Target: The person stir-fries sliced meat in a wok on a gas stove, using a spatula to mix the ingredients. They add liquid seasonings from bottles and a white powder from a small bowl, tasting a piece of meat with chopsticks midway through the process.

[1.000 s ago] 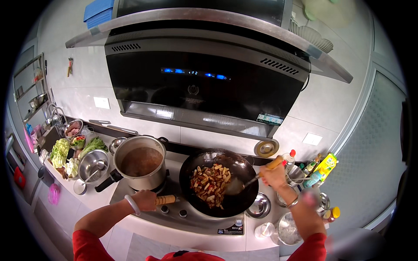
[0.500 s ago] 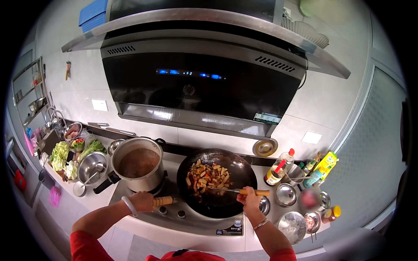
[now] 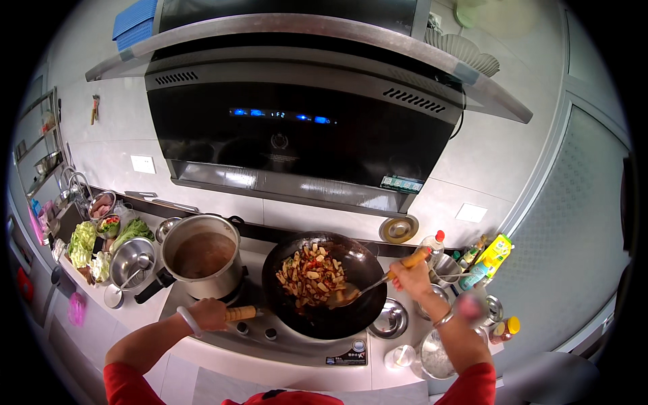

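Note:
My left hand (image 3: 210, 314) grips the wooden handle (image 3: 241, 312) of a black wok (image 3: 361, 264) on the stove. The wok holds browned sliced food (image 3: 309, 273) with red bits. My right hand (image 3: 410, 275) is closed on a metal spatula (image 3: 364, 289) with a wooden grip, its blade down in the food at the wok's lower right. A tall steel pot (image 3: 229, 260) of brown liquid stands left of the wok, its black handle pointing toward the front left.
Steel bowls (image 3: 127, 258), greens (image 3: 133, 231) and cabbage (image 3: 82, 244) sit at left by a sink (image 3: 67, 223). Bottles (image 3: 497, 256), small dishes and a large bowl (image 3: 435, 354) crowd the right. A range hood (image 3: 300, 145) hangs above; a frosted door (image 3: 580, 216) is at far right.
My right hand and spatula moved down and left into the wok, then back up and right, shifting the food. The view has moved slightly, so the whole scene sits further left.

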`<control>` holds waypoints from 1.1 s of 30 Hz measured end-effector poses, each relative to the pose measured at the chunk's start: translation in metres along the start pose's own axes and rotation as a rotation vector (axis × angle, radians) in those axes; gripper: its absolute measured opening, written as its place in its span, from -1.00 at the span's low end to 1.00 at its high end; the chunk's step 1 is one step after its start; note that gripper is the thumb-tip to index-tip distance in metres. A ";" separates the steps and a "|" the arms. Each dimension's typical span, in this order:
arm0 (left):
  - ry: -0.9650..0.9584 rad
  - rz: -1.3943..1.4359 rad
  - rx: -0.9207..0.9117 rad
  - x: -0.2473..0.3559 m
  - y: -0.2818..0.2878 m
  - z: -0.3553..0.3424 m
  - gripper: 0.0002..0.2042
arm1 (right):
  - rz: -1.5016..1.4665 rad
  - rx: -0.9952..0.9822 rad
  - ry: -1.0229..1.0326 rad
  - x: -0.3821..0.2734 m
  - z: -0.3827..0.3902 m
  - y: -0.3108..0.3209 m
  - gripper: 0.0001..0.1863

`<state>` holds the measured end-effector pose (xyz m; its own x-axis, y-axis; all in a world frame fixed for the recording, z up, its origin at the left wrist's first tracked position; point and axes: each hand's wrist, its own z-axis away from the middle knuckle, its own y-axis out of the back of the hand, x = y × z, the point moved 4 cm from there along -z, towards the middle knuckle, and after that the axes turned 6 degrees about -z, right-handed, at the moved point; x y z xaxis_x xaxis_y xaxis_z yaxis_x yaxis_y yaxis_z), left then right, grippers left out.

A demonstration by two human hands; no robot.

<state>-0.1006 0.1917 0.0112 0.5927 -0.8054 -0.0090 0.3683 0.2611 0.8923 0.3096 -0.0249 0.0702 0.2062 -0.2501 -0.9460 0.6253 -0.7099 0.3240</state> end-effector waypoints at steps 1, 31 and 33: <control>0.004 0.000 0.008 -0.001 -0.001 0.000 -0.69 | 0.138 -0.017 0.038 -0.012 -0.010 0.005 -0.79; 0.009 0.040 0.034 -0.007 -0.014 -0.003 -0.70 | 0.573 -0.309 0.997 -0.063 -0.002 -0.095 -0.92; 0.034 0.088 0.000 -0.006 -0.010 -0.002 -0.69 | 0.459 -0.324 0.716 -0.068 -0.016 -0.108 -0.88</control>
<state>-0.1065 0.1953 0.0012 0.6466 -0.7609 0.0541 0.3137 0.3299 0.8904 0.2404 0.0795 0.0993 0.8378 0.0834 -0.5395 0.5249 -0.3948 0.7541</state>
